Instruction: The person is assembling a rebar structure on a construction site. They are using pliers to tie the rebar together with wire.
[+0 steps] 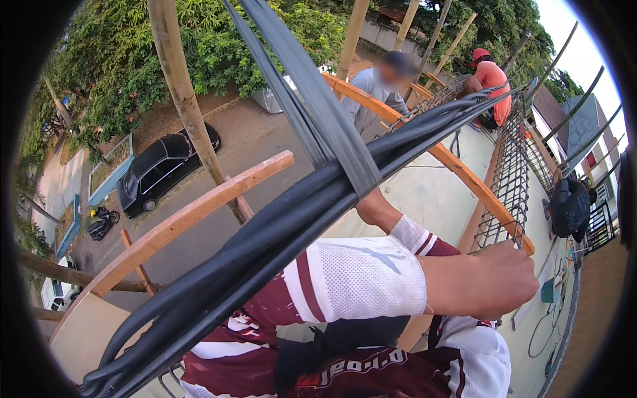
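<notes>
My arms cross in front of me. Reaching rightward, my left hand (507, 282) is closed in a fist beside the end of a curved orange-brown wooden board (474, 186) and the near end of a steel rebar cage (507, 192). Whatever it grips, if anything, is hidden. My right hand (378, 211) shows only in part, beyond my left forearm. Its fingers disappear behind a thick bundle of black cables (259, 245) that slants across the view very close to me. A flat black strap (325, 113) wraps this bundle.
Another curved wooden board (192, 212) and a wooden pole (189, 99) stand at left. Below are a road, a black car (166, 166) and a motorcycle (103, 222). Two people work ahead, one in grey (371, 93), one in a red top (494, 86). A black bag-like bundle (569, 205) is at right.
</notes>
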Action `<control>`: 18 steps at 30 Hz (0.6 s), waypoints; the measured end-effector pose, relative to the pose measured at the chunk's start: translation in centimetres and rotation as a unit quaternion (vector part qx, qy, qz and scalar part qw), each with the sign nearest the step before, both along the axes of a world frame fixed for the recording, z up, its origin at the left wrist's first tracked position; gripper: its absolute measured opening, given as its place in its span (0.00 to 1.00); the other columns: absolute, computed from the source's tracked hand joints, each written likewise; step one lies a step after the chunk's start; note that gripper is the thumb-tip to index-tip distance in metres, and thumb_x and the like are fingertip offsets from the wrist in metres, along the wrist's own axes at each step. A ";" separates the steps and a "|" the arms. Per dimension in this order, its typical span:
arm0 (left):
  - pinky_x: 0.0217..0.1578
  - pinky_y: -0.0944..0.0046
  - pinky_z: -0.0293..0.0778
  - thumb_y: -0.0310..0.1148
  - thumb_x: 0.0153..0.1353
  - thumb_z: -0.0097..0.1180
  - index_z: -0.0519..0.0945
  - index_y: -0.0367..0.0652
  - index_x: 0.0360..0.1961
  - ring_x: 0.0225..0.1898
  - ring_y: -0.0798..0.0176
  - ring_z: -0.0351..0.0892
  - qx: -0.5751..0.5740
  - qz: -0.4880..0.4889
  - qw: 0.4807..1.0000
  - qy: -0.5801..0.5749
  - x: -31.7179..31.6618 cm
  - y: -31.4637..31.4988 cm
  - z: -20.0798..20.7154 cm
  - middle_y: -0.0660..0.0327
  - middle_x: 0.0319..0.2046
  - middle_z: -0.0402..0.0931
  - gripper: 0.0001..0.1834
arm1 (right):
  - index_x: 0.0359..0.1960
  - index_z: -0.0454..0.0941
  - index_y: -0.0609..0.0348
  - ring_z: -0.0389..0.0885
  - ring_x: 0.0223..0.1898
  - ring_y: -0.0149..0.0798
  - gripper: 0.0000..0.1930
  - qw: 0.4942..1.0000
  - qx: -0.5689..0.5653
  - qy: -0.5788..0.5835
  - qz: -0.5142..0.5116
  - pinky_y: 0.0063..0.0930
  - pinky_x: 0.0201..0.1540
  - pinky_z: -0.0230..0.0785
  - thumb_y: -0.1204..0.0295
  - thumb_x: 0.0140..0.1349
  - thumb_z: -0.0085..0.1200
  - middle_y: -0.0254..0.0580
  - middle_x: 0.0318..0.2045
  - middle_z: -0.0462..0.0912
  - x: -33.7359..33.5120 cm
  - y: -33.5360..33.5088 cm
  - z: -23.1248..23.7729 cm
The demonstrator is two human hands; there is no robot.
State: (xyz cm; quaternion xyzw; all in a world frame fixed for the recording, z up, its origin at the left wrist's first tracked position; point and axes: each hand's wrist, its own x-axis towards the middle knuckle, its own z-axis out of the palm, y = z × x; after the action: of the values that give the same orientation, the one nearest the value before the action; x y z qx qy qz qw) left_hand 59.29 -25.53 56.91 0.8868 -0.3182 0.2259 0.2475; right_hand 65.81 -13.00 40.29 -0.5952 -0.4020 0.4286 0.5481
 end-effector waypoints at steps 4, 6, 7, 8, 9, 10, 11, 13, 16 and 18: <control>0.45 0.50 0.79 0.33 0.49 0.66 0.88 0.38 0.37 0.48 0.49 0.83 -0.049 -0.113 0.990 0.066 0.4 -3.6 3.8 0.47 0.38 0.83 0.14 | 0.41 0.82 0.63 0.68 0.19 0.21 0.22 0.998 -0.012 0.053 0.027 0.17 0.23 0.61 0.56 0.77 0.44 0.33 0.27 0.82 -0.4 -0.4 0.2; 0.45 0.50 0.79 0.37 0.51 0.66 0.88 0.39 0.39 0.47 0.49 0.82 -0.069 -0.156 0.981 0.097 0.6 -4.8 5.5 0.46 0.39 0.83 0.16 | 0.40 0.83 0.63 0.68 0.19 0.21 0.21 0.996 -0.031 0.077 0.028 0.17 0.22 0.60 0.56 0.77 0.44 0.32 0.27 0.82 -0.4 -0.6 0.3; 0.45 0.50 0.79 0.38 0.53 0.65 0.88 0.39 0.39 0.46 0.49 0.82 -0.073 -0.174 0.974 0.127 0.7 -5.4 6.3 0.46 0.39 0.83 0.16 | 0.40 0.83 0.63 0.67 0.18 0.21 0.21 0.995 -0.041 0.086 0.029 0.16 0.22 0.60 0.57 0.77 0.44 0.32 0.27 0.82 -0.2 -0.7 0.2; 0.45 0.50 0.79 0.38 0.53 0.65 0.88 0.39 0.39 0.45 0.50 0.82 -0.076 -0.192 0.969 0.134 0.9 -5.7 6.9 0.47 0.39 0.83 0.16 | 0.40 0.83 0.63 0.67 0.18 0.21 0.21 0.995 -0.055 0.080 0.036 0.16 0.22 0.60 0.57 0.77 0.44 0.32 0.26 0.82 -0.1 -0.8 0.0; 0.44 0.50 0.79 0.38 0.53 0.64 0.88 0.39 0.39 0.45 0.50 0.82 -0.083 -0.200 0.967 0.138 0.8 -5.9 6.8 0.47 0.38 0.83 0.16 | 0.40 0.83 0.63 0.67 0.18 0.20 0.21 0.994 -0.069 0.074 0.042 0.16 0.22 0.60 0.57 0.77 0.45 0.31 0.26 0.81 0.1 -0.8 -0.2; 0.44 0.50 0.79 0.38 0.53 0.64 0.88 0.39 0.38 0.45 0.50 0.82 -0.083 -0.204 0.965 0.145 0.9 -6.2 6.6 0.47 0.38 0.83 0.15 | 0.40 0.83 0.63 0.67 0.18 0.20 0.21 0.994 -0.071 0.061 0.059 0.16 0.22 0.60 0.57 0.77 0.45 0.31 0.26 0.81 -0.1 -0.4 -0.7; 0.44 0.50 0.79 0.38 0.53 0.64 0.87 0.39 0.38 0.44 0.50 0.82 -0.079 -0.202 0.965 0.147 0.8 -6.3 6.4 0.48 0.38 0.82 0.15 | 0.40 0.83 0.63 0.67 0.18 0.20 0.21 0.994 -0.063 0.034 0.082 0.16 0.22 0.60 0.57 0.77 0.45 0.31 0.26 0.81 0.3 0.5 -0.8; 0.43 0.51 0.78 0.37 0.53 0.64 0.87 0.39 0.37 0.43 0.50 0.82 -0.079 -0.194 0.966 0.149 0.3 -6.6 5.5 0.48 0.37 0.82 0.15 | 0.40 0.83 0.63 0.66 0.18 0.20 0.22 0.993 -0.045 0.044 0.100 0.16 0.22 0.60 0.57 0.77 0.45 0.30 0.25 0.80 0.9 0.8 -1.4; 0.42 0.51 0.78 0.37 0.53 0.64 0.87 0.39 0.36 0.42 0.51 0.81 -0.063 -0.172 0.974 0.132 0.5 -6.0 4.3 0.49 0.35 0.81 0.14 | 0.41 0.83 0.63 0.66 0.19 0.21 0.21 0.991 -0.074 0.058 0.093 0.16 0.22 0.58 0.57 0.78 0.43 0.30 0.25 0.79 1.3 0.5 -1.9; 0.42 0.51 0.78 0.37 0.53 0.63 0.86 0.39 0.35 0.42 0.51 0.81 -0.041 -0.145 0.982 0.117 0.4 -5.4 3.1 0.50 0.34 0.81 0.13 | 0.41 0.83 0.63 0.67 0.19 0.20 0.22 0.988 -0.063 0.082 0.116 0.16 0.22 0.59 0.57 0.78 0.43 0.31 0.25 0.80 1.3 0.4 -2.0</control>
State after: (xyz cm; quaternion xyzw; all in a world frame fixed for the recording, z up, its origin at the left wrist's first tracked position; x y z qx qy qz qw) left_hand 59.66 -30.91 59.97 0.8405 -0.4028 0.0948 0.3498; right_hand 67.16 -12.64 38.26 -0.5409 -0.3936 0.5612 0.4873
